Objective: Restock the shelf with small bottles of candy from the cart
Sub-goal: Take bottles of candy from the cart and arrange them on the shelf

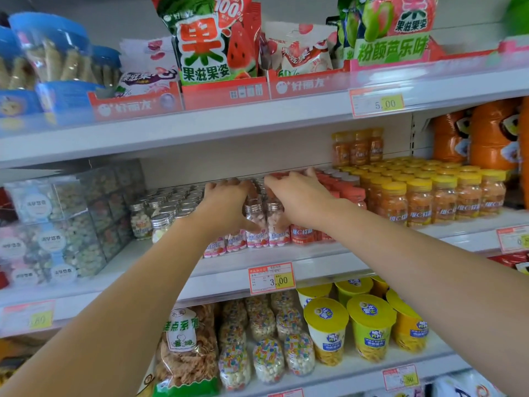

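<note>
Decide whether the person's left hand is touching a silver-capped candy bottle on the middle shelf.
Touching. The head view shows the left hand with its thumb lying across the front of a silver-capped bottle, with no gap between them.

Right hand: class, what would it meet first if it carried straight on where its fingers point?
Likely the shelf's pale back wall, as the right hand reaches over the small red-capped plastic bottles; depth is unclear.

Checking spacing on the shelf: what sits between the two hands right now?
Two silver-capped candy bottles with pink labels stand side by side between the left hand and the right hand, in the head view.
</note>
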The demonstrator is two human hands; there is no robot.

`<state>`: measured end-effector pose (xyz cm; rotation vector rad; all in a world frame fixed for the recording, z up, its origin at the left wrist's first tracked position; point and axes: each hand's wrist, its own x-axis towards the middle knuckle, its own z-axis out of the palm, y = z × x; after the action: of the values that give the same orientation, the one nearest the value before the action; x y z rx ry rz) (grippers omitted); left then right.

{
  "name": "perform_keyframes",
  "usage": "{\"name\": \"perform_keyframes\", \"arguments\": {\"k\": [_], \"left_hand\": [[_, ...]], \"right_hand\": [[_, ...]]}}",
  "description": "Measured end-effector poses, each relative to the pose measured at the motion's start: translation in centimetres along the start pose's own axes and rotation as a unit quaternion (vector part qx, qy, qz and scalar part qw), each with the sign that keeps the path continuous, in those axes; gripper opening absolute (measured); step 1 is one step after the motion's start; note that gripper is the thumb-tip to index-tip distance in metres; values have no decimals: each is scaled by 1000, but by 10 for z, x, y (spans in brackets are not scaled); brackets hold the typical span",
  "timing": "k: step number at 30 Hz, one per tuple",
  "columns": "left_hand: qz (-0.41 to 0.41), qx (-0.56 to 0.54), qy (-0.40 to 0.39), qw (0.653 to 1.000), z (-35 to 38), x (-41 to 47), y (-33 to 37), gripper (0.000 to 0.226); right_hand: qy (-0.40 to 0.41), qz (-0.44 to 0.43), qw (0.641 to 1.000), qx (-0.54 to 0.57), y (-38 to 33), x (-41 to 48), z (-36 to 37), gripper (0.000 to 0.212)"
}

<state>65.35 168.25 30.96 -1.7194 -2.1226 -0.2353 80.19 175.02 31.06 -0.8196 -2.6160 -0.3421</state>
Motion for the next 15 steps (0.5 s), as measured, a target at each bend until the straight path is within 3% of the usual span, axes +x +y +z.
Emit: {"name": "perform_keyframes", "arguments": {"k": [7, 15], "left_hand": [[-16, 80, 48, 996, -8, -19, -11, 77], [-42, 47, -25, 998, -21, -36, -32, 56]], "right_hand": [[20, -12, 1000, -13, 2, -1, 6, 67], [11, -17, 1000, -10, 0, -3, 6, 76]]}}
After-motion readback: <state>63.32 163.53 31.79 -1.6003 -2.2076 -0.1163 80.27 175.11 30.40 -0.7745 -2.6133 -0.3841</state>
